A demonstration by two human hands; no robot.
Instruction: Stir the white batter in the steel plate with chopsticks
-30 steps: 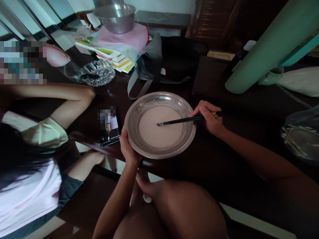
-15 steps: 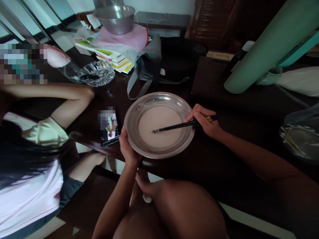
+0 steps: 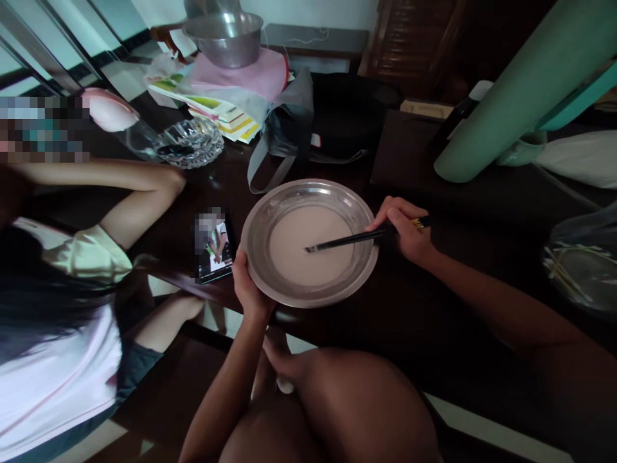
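A shallow metal basin (image 3: 255,222) sits at the edge of the dark table, holding a pale, milky liquid (image 3: 299,263). My left hand (image 3: 248,286) grips the basin's near left rim, thumb on top and the other fingers hidden beneath. In my right hand (image 3: 407,228) are black chopsticks (image 3: 349,240) with gold bands near the top end. They reach over the basin's right rim, slanting left, and their wet tips meet the liquid near its middle. A phone (image 3: 214,247) with a lit screen lies left of the basin.
Another person (image 3: 144,180) sits at the left, an arm resting on the table. Behind the basin are a grey bag (image 3: 289,109), a glass bowl (image 3: 197,141), books (image 3: 236,122) and a second metal basin (image 3: 231,45). A green cylinder (image 3: 506,96) leans at the right.
My right hand has moved a little to the right, drawing the chopstick tips right and slightly up across the liquid. My left hand stays on the rim.
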